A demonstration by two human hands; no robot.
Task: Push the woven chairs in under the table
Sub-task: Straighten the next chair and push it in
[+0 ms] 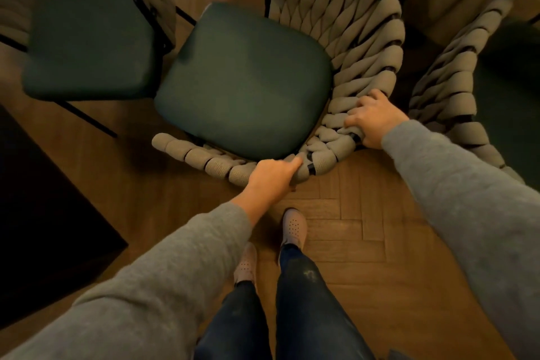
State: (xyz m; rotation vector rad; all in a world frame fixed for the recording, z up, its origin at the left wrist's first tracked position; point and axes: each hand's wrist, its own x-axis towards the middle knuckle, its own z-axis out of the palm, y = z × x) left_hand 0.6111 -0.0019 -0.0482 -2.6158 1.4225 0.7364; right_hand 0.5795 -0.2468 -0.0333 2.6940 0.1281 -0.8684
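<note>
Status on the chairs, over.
Left hand and right hand grip the middle chair by its woven back. Left chair and right chair crowd both sides.

Legible text, labels, brands, numbers, signs: none found on any item in view.
</note>
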